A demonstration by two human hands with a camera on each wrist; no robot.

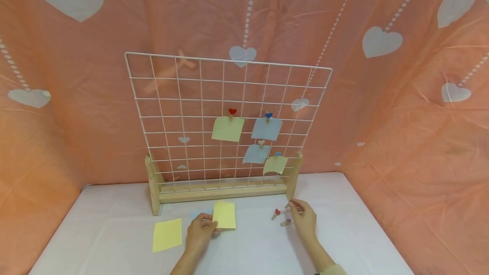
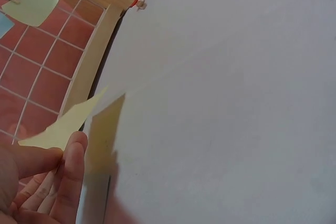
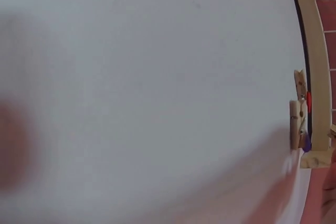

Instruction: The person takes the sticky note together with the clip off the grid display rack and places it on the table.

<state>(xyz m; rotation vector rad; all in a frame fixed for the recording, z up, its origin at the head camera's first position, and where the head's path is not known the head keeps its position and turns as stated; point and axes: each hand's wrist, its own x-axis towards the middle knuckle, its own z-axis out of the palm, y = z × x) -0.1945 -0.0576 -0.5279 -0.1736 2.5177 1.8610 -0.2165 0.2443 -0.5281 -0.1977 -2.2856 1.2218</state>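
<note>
My left hand [image 1: 200, 232] pinches a yellow sticky note [image 1: 225, 215] by its edge between thumb and fingers. In the left wrist view that note [image 2: 68, 127] tilts up over the table, casting a shadow. My right hand [image 1: 304, 222] pinches a small wooden clothespin [image 1: 287, 205] at its fingertips, mostly hidden by them. Close beside this hand lie a clothespin with a red heart [image 1: 276, 213] and another with a dark purple heart [image 1: 285, 223]. Partly behind my left hand is a light blue note [image 1: 196, 214]; a second yellow note [image 1: 167, 235] lies to its left.
Behind the hands stands a white wire grid on a wooden base [image 1: 223, 192]. Heart clothespins hold two pale yellow notes [image 1: 228, 135] and two blue notes [image 1: 266, 130] on its right half. A peach curtain [image 1: 107, 139] with white hearts surrounds the white table [image 1: 244, 253].
</note>
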